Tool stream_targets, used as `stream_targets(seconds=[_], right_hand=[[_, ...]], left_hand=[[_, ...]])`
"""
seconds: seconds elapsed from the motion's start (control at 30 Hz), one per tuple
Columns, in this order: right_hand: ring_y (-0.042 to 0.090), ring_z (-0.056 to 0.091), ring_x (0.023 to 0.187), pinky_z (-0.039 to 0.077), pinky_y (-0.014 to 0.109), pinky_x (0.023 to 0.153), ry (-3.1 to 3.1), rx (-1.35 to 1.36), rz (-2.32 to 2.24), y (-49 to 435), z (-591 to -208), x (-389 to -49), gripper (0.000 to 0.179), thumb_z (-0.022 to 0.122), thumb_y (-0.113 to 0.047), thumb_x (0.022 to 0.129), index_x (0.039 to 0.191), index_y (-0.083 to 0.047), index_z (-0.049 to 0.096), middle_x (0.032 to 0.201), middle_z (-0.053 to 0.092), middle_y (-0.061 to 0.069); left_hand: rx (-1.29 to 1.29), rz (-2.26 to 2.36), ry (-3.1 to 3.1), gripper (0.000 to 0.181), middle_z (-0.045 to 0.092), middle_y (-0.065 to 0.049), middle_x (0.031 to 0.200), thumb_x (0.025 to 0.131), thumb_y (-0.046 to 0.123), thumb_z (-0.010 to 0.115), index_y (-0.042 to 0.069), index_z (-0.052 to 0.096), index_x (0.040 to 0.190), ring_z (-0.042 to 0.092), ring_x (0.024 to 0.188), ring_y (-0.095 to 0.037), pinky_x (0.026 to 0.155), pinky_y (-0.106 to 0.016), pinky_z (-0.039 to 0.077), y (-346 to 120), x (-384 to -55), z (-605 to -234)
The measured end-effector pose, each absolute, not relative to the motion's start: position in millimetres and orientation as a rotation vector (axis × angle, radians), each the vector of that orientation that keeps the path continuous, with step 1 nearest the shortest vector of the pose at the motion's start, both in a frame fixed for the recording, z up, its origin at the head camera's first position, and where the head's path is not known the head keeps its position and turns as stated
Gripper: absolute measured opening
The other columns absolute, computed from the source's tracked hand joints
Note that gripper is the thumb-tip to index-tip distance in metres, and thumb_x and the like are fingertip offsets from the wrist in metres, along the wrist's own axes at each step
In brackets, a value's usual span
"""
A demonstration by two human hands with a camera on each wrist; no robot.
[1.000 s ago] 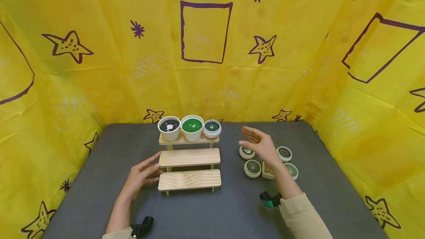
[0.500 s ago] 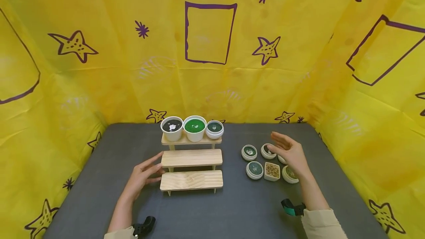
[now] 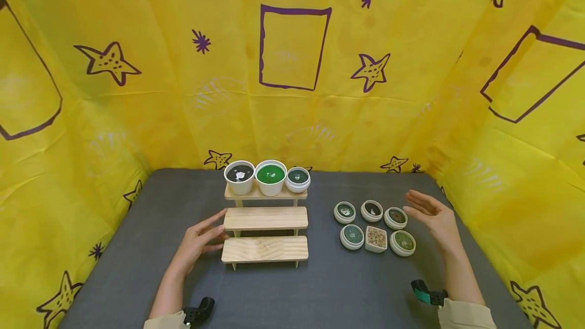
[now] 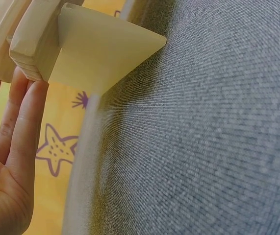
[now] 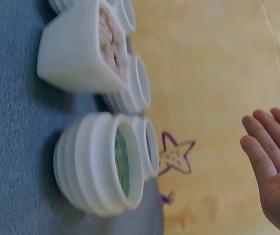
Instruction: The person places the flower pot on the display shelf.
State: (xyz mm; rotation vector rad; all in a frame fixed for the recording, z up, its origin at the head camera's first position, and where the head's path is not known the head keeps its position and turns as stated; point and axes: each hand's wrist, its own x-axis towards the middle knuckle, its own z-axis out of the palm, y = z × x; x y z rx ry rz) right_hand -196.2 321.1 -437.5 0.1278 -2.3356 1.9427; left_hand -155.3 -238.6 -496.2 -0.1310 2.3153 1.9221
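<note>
A three-tier wooden shelf stand (image 3: pixel 266 218) stands left of centre on the table. My left hand (image 3: pixel 197 241) touches its left side with extended fingers; in the left wrist view the fingertips (image 4: pixel 34 88) meet the rounded end of a wooden board (image 4: pixel 34 46). Lined up on the top tier are a white pot with dark filling (image 3: pixel 239 187), one with bright green filling (image 3: pixel 270 188) and a smaller ribbed pot (image 3: pixel 298 186). My right hand (image 3: pixel 436 221) holds nothing, fingers relaxed, just right of a group of small white pots. Nearest it are a brown-centred pot (image 3: pixel 395 218) and a moss-green one (image 3: pixel 402 243).
The group also has a square pot of tan pebbles (image 3: pixel 376 239), a teal-filled pot (image 3: pixel 352 237), a green-filled pot (image 3: pixel 345 212) and a black-filled pot (image 3: pixel 372 211). Yellow patterned cloth (image 3: pixel 292 126) walls the grey table (image 3: pixel 347 288) at the back and sides.
My right hand has moved right, from over the small pots to beside them, uncovering the whole group. The left hand stays at the shelf stand. The head view has shifted slightly.
</note>
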Motion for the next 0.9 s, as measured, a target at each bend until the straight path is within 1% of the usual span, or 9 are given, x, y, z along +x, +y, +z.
stream_targets(seconds=[0.13, 0.2, 0.27, 0.33, 0.47, 0.57, 0.67, 0.77, 0.9], right_hand=[[-0.008, 0.068, 0.101, 0.049, 0.004, 0.086, -2.269, 0.134, 2.000, 336, -444, -194, 0.049, 0.068, -0.005, 0.091, 0.139, -0.002, 0.055, 0.112, 0.070, -0.024], [-0.007, 0.069, 0.100, 0.049, 0.004, 0.086, -2.276, 0.114, 2.010, 342, -448, -192, 0.049, 0.068, -0.005, 0.092, 0.139, -0.001, 0.055, 0.111, 0.071, -0.024], [-0.007, 0.069, 0.099, 0.048, 0.004, 0.085, -2.301, 0.076, 2.013, 348, -453, -189, 0.049, 0.068, -0.007, 0.092, 0.139, -0.001, 0.055, 0.110, 0.071, -0.024], [-0.008, 0.068, 0.099, 0.047, 0.003, 0.085, -2.351, 0.039, 1.996, 354, -460, -187, 0.050, 0.068, -0.010, 0.093, 0.140, 0.001, 0.053, 0.110, 0.072, -0.024], [-0.010, 0.067, 0.101, 0.044, 0.002, 0.084, -2.460, 0.006, 1.965, 364, -475, -185, 0.050, 0.065, -0.015, 0.095, 0.141, 0.000, 0.051, 0.113, 0.071, -0.023], [-0.008, 0.067, 0.102, 0.045, 0.003, 0.085, -2.472, 0.022, 1.993, 370, -485, -183, 0.049, 0.064, -0.014, 0.096, 0.142, 0.001, 0.050, 0.115, 0.072, -0.020], [-0.005, 0.069, 0.102, 0.048, 0.004, 0.086, -2.469, 0.041, 2.013, 373, -493, -182, 0.050, 0.063, -0.011, 0.096, 0.141, 0.006, 0.049, 0.116, 0.072, -0.018], [-0.006, 0.068, 0.100, 0.048, 0.004, 0.086, -2.540, 0.040, 1.945, 372, -499, -181, 0.052, 0.064, -0.014, 0.096, 0.140, 0.009, 0.048, 0.115, 0.071, -0.020], [-0.012, 0.066, 0.100, 0.046, 0.002, 0.084, -2.632, 0.001, 1.843, 371, -504, -178, 0.056, 0.066, -0.018, 0.096, 0.140, 0.010, 0.047, 0.114, 0.071, -0.021]], left_hand=[[-0.128, 1.923, 2.315, 0.058, 0.070, 0.000, 0.087, 0.097, 0.030, 0.062, 0.017, 0.044, 0.150, 0.069, 0.087, -0.007, 0.079, -0.034, 0.062, -238, -156, -496], [-0.128, 1.925, 2.313, 0.058, 0.070, 0.001, 0.087, 0.097, 0.030, 0.062, 0.017, 0.044, 0.150, 0.068, 0.087, -0.007, 0.079, -0.034, 0.062, -238, -156, -496], [-0.133, 1.926, 2.311, 0.058, 0.070, 0.001, 0.086, 0.097, 0.030, 0.062, 0.017, 0.044, 0.150, 0.068, 0.087, -0.007, 0.080, -0.034, 0.062, -238, -155, -496], [-0.136, 1.926, 2.310, 0.058, 0.070, 0.002, 0.086, 0.097, 0.030, 0.062, 0.017, 0.044, 0.150, 0.069, 0.087, -0.007, 0.080, -0.035, 0.062, -238, -155, -496], [-0.134, 1.924, 2.310, 0.058, 0.071, 0.000, 0.088, 0.097, 0.031, 0.062, 0.017, 0.044, 0.150, 0.069, 0.088, -0.008, 0.080, -0.035, 0.062, -238, -154, -496], [-0.122, 1.923, 2.312, 0.058, 0.071, -0.002, 0.089, 0.098, 0.031, 0.062, 0.018, 0.043, 0.151, 0.069, 0.088, -0.009, 0.080, -0.035, 0.062, -239, -154, -496], [-0.111, 1.927, 2.311, 0.058, 0.071, -0.003, 0.089, 0.098, 0.031, 0.062, 0.018, 0.043, 0.151, 0.068, 0.088, -0.009, 0.080, -0.036, 0.062, -239, -154, -496], [-0.106, 1.932, 2.308, 0.058, 0.071, -0.003, 0.089, 0.098, 0.031, 0.062, 0.018, 0.043, 0.151, 0.068, 0.089, -0.009, 0.080, -0.036, 0.062, -239, -154, -496], [-0.106, 1.937, 2.303, 0.058, 0.071, -0.004, 0.089, 0.098, 0.031, 0.062, 0.018, 0.043, 0.151, 0.069, 0.090, -0.011, 0.079, -0.035, 0.062, -239, -154, -497]])
